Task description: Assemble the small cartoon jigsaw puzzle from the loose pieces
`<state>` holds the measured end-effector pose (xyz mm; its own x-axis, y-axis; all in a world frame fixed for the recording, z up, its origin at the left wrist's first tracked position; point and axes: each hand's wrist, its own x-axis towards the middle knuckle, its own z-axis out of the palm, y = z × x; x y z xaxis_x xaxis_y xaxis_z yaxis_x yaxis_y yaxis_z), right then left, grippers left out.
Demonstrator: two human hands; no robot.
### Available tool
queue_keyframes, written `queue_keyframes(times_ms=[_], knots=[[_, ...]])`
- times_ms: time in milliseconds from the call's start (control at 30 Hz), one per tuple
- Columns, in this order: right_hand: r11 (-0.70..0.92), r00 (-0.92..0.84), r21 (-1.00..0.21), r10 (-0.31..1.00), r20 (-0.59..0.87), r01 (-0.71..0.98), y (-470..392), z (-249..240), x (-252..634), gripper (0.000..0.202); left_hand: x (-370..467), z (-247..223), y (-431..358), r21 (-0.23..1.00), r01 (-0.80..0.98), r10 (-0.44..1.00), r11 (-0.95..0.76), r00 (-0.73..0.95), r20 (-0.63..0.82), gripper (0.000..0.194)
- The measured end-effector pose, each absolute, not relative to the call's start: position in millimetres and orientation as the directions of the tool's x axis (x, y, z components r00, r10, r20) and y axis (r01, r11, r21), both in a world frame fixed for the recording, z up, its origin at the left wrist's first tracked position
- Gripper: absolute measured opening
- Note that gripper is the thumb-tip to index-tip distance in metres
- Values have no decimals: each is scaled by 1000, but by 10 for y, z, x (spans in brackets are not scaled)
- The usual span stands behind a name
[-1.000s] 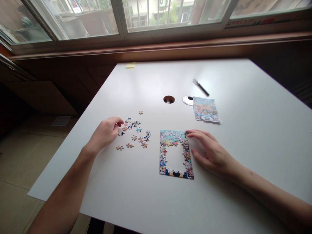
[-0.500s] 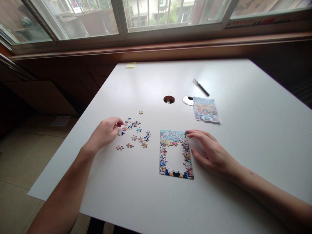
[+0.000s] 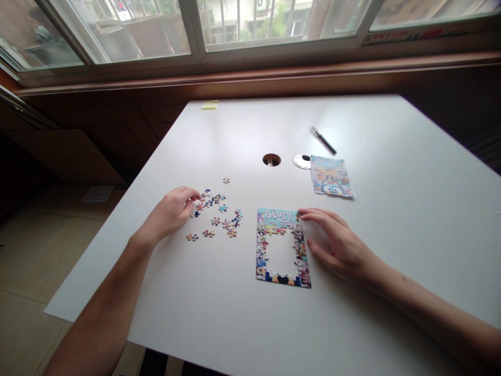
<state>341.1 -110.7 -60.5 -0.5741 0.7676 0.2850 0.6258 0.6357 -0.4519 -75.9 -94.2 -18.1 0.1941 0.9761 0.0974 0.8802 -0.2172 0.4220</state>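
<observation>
At the left edge of a loose cluster of jigsaw puzzle pieces [image 3: 207, 201], my left hand [image 3: 176, 208] has its fingers half curled, with the fingertips at the nearest pieces. Its thumb looks apart from the forefinger, and I see no piece held between them. To the right of the cluster lies a partly assembled jigsaw puzzle [image 3: 282, 222]. Its colourful border is joined up around a bare rectangular middle. My right hand [image 3: 332, 243] rests beside it, open, with the forefinger tip on the upper right corner and the thumb close to the right edge.
A creased picture sheet [image 3: 332, 177] lies beyond my right hand, partly over a round metal cover [image 3: 301, 161]. Behind it is a black pen [image 3: 324, 140]. The white table [image 3: 219, 292] has a round cable hole [image 3: 271, 160] and a yellow sticky note [image 3: 210, 105].
My left hand has shifted slightly right and away from me, its fingertips closer to the pieces. My right hand and the assembled border have stayed put.
</observation>
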Motion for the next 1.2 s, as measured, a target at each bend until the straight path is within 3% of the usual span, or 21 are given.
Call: queue_keyframes(times_ms=[133, 267, 367, 500, 700, 1200], knots=[[639, -576, -448, 765, 288, 625, -1103, -616, 3412, 49, -750, -194, -954, 356, 889, 957, -287, 282, 66, 32], [660, -597, -406, 749, 287, 632, -1103, -634, 3419, 47, -665, -283, -988, 253, 879, 898, -405, 434, -68, 81], [689, -638, -330, 724, 263, 646, -1106, -652, 3421, 56, -582, -376, -999, 229, 857, 858, -461, 497, -131, 95], [719, -680, -257, 695, 236, 646, -1122, -650, 3401, 55, -487, -442, -980, 209, 857, 860, -471, 499, -106, 87], [720, -675, -284, 693, 254, 633, -1143, -587, 3367, 51, -286, -458, -907, 190, 857, 866, -478, 497, -63, 71], [770, -738, -241, 637, 225, 591, -1512, -512, 3301, 52, 342, -536, -602, 203, 834, 848, -512, 529, -32, 65]])
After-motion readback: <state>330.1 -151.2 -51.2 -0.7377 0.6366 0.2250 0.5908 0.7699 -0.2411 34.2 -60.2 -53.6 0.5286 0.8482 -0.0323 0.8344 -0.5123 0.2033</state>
